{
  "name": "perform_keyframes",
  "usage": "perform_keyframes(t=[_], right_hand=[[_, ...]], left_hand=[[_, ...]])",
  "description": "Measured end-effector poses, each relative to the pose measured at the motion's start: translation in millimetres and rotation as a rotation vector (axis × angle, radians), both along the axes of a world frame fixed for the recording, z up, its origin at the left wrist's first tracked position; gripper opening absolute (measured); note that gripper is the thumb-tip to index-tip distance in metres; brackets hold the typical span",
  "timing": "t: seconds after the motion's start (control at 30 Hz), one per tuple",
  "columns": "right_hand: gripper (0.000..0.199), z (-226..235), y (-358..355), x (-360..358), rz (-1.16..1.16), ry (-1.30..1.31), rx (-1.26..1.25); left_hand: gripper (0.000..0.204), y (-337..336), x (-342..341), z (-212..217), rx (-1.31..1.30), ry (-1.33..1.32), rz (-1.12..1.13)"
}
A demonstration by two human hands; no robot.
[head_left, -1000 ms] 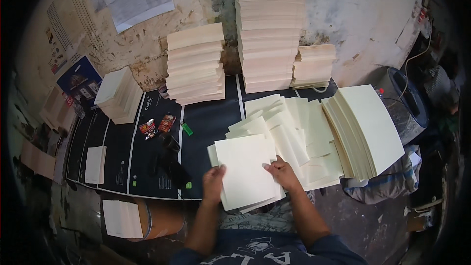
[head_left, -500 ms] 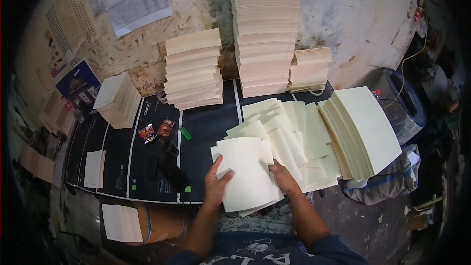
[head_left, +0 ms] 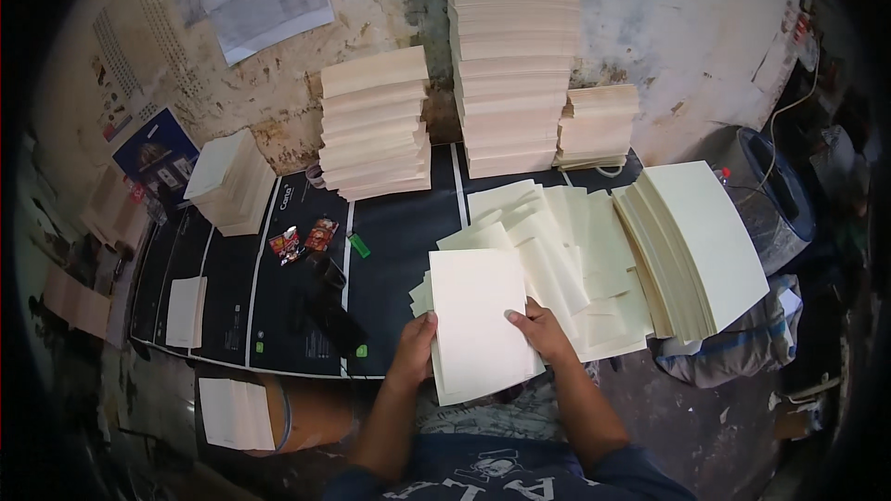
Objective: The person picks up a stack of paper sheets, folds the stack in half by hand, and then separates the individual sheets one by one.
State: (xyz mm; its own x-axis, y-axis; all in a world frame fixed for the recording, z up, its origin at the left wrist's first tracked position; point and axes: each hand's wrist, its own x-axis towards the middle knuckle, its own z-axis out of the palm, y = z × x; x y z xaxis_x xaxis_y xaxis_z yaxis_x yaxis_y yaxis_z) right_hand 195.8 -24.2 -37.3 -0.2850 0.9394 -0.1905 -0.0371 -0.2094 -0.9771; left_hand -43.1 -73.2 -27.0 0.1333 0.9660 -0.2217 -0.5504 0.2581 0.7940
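Between my two hands I hold a small sheaf of cream paper sheets (head_left: 483, 325) by its side edges, near the front of the black table. My left hand (head_left: 416, 348) grips the left edge, its fingers hidden behind the sheets. On the opposite edge my right hand (head_left: 541, 329) has its thumb on top and its fingers underneath. Right behind the sheaf lies a loose spread of cream sheets (head_left: 548, 260). Further right leans a thick stack of larger cream sheets (head_left: 696, 241), fanned at its left side.
Against the wall stand a very tall paper stack (head_left: 515, 65), a medium one (head_left: 376, 130) and a short one (head_left: 599, 125). Left on the table are a paper block (head_left: 232, 186), red wrappers (head_left: 304, 239), a green lighter (head_left: 359, 245) and a small sheet pile (head_left: 187, 312). A blue drum (head_left: 775, 176) stands right.
The held sheets have gone from uneven and slanted to a straighter, more upright sheaf. My left thumb has moved from the top sheet to the left edge. The view has shifted slightly.
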Motion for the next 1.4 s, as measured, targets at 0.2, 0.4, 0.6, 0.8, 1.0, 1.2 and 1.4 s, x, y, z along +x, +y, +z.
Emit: perform_keyframes(t=[0.2,0.4,0.6,0.8,1.0,1.2,1.4], right_hand=[[0.03,-13,4,7,0.002,0.04,-0.007],[0.03,-14,3,5,0.021,-0.012,0.04],[0.03,-11,3,3,0.009,0.013,0.035],[0.029,-13,5,5,0.01,0.013,0.024],[0.036,-5,1,-2,-0.018,-0.057,-0.036],[0.04,-12,5,4,-0.032,-0.108,-0.055],[0.047,19,0,-11,-0.04,-0.143,0.017]], left_hand=[[0.059,7,34,12,-0.066,0.0,0.06],[0.07,6,3,5,0.128,0.03,-0.099],[0.066,3,12,-2,0.121,-0.132,-0.043],[0.043,6,11,-2,-0.002,-0.003,0.022],[0.026,-25,-108,-4,0.361,0.208,0.151],[0.023,-30,-103,38,0.04,0.213,0.175],[0.023,1,-11,-16,-0.125,0.251,0.233]])
